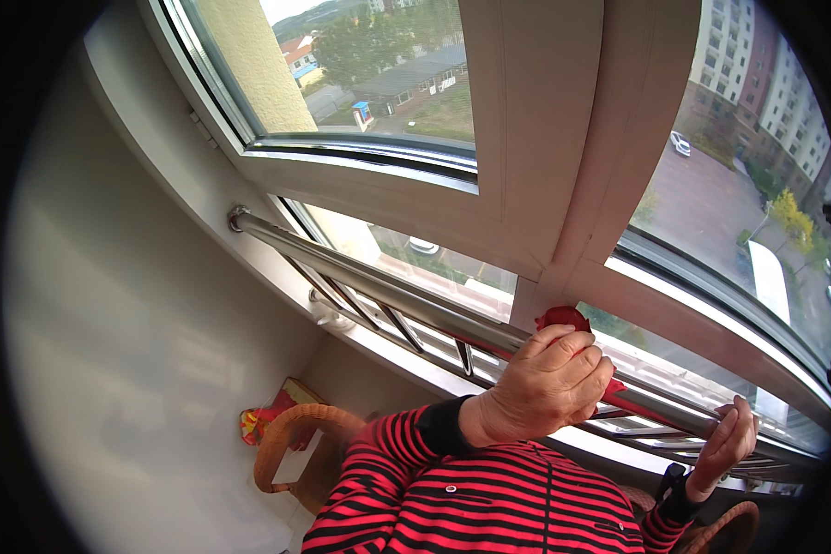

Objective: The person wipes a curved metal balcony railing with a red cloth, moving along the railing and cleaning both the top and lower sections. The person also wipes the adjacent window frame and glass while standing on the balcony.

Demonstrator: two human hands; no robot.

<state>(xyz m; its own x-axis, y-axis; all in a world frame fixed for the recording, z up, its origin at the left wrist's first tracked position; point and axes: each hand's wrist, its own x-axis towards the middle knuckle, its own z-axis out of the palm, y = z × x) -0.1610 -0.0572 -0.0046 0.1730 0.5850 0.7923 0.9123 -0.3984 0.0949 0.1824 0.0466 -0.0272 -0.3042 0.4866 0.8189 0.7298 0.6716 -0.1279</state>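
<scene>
My left hand [549, 380] is closed around a red cloth [563, 319], pressing it against the upper metal rail [369, 266] of a railing under the window. Bits of the cloth stick out above the knuckles and beside the fingers; the rest is hidden by the hand. Farther right, my right hand [728, 445] grips the same rail, its fingers over the top. A dark band [671, 482] circles the right wrist. Both arms wear red-and-black striped sleeves with black cuffs.
Slanted metal bars [399, 325] fill the railing below the rail. White window frames [535, 138] rise close behind it. A wicker chair [291, 439] stands lower left, near a red-and-yellow item [254, 425]. Another curved wicker piece [734, 531] shows lower right. A pale wall [138, 323] bounds the left.
</scene>
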